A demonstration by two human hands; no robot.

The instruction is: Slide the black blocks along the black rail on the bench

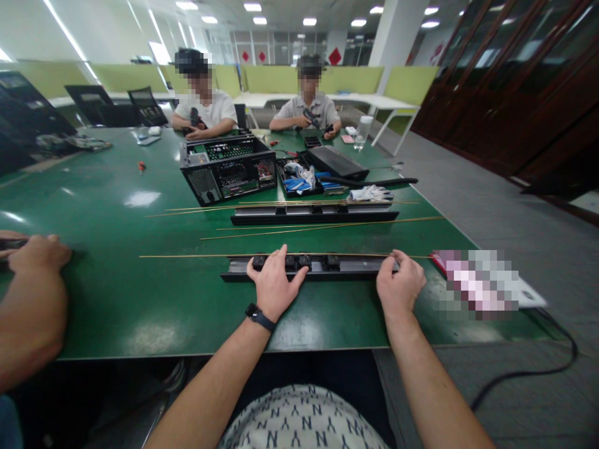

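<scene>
While the left hand (276,284) spreads wide over black blocks (333,262) in the rail (360,267), the right hand (401,280) seemingly pinches a thin rod (206,255) near the rail's end. Rod runs past both hands; probably light, springy, easily bent, best held close to the rail.

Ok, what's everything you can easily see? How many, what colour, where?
Long grooved metal rails: two, black and silver, one near, one behind
Thin straight rods: several, gold, along the rails
Small square blocks: at least three, black, on near rail
Open metal computer case: one, black, mid-table
Crumpled fabric gloves: several, white and blue, right of case
Clear pitcher: one, colourless, far right
Pixelated flat item: one, pink and white, table's right edge
Large glossy table: one, green, underneath
Seated people: two, pale tops, opposite
Neighbour's forearm: one, bare, left
Left hand: one, bare, over blocks
Right hand: one, bare, near rail's right end
</scene>
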